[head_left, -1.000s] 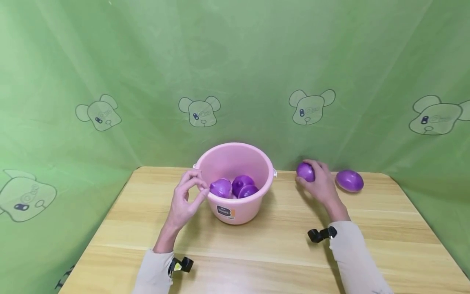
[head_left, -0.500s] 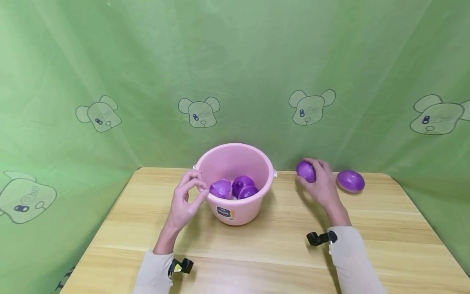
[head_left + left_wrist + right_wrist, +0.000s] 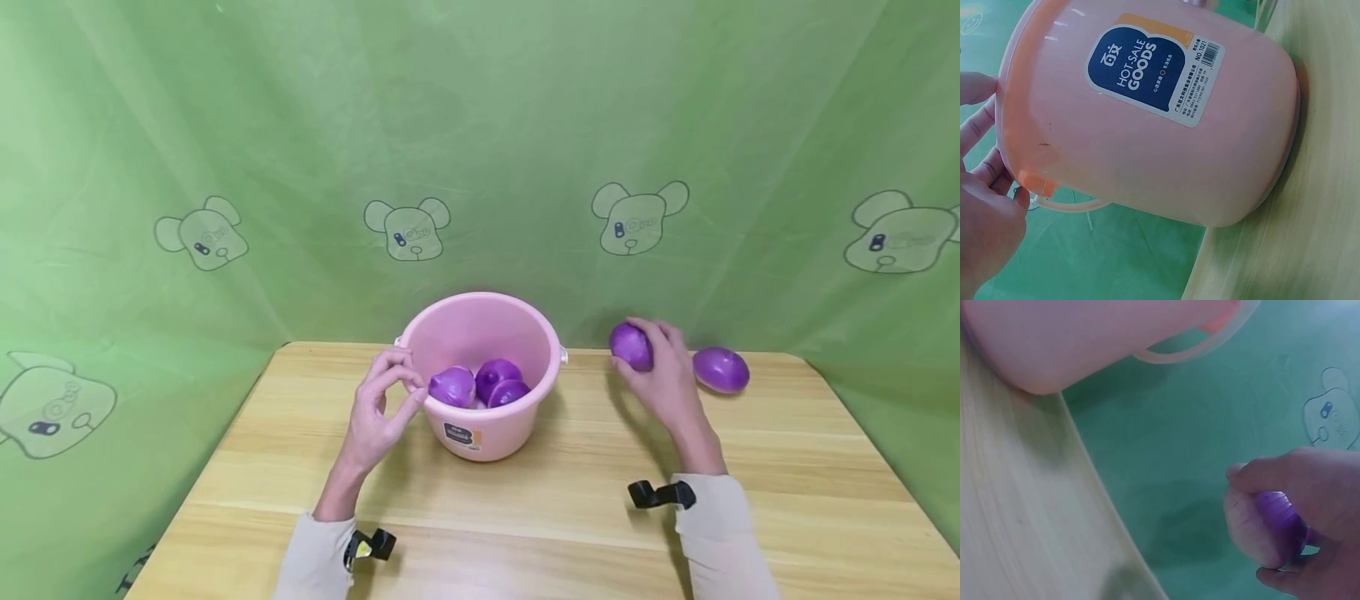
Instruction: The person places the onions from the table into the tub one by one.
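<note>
My left hand (image 3: 378, 408) holds the near-left rim of a pink plastic bucket (image 3: 480, 429); in the left wrist view its fingertips lie along the rim edge, by the handle joint. My right hand (image 3: 663, 375) grips a purple onion (image 3: 628, 346), thumb on one side and fingers over the other. The right wrist view shows that onion (image 3: 1260, 528) pale and streaked at one end, purple at the other. Another purple onion (image 3: 721, 370) lies on the table to the right of this hand. Several purple onions (image 3: 453, 386) rest inside the bucket, tips visible on some.
The bucket stands on a light wood table (image 3: 480, 533), left of the right hand. A green curtain (image 3: 510, 125) with mouse-like drawings hangs behind and at both sides. On the bucket's front is a label (image 3: 1154, 72); a pale handle (image 3: 1210, 347) hangs at its side.
My right hand has lifted its onion slightly and drawn a little to the right with it. The left hand and the bucket stay in place.
</note>
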{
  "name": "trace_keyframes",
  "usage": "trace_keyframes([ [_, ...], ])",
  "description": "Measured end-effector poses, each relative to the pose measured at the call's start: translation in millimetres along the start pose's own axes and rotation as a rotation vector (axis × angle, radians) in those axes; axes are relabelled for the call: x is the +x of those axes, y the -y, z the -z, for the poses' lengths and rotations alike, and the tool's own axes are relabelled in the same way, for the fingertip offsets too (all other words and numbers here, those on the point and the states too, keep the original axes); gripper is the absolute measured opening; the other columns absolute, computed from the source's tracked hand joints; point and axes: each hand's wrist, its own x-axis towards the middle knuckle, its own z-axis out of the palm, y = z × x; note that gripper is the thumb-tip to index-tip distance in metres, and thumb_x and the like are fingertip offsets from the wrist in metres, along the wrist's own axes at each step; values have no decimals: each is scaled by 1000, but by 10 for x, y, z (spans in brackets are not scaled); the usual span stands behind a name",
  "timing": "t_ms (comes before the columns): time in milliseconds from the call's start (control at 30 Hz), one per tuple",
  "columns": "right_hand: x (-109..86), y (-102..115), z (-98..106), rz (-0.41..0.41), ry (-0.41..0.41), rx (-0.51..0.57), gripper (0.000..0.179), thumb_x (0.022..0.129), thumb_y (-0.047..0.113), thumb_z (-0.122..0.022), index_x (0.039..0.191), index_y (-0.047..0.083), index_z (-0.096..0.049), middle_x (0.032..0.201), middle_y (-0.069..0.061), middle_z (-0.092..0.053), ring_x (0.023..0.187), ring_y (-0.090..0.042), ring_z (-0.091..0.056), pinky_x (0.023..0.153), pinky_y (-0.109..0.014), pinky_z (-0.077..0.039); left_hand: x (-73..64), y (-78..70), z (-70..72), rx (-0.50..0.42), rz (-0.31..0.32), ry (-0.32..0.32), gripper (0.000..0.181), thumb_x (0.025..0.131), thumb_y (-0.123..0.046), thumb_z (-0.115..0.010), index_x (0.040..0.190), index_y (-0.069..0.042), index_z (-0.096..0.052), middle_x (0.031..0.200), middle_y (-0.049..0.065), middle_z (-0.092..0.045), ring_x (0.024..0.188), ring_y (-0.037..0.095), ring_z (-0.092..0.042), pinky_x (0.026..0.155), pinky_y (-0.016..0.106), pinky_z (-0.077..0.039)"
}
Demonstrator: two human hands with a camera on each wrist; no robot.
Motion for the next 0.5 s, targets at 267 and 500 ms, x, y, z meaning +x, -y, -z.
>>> trace_keyframes([
  [267,-28,128,113,39,-55,-1,73,84,18,-85,148,14,-51,150,-31,-38,125,-61,-46,91,-80,-43,-1,8,8,0,-2,0,4,89,-1,-71,88,0,-67,109,19,-55,118,37,-48,118,53,-30],
  [500,-58,207,178,43,-68,-7,74,84,20,-85,149,15,-50,151,-30,-38,124,-61,-47,92,-80,-42,-7,-5,-2,-2,-4,-2,6,87,3,-70,88,-2,-67,109,22,-55,116,51,-44,119,54,-28],
])
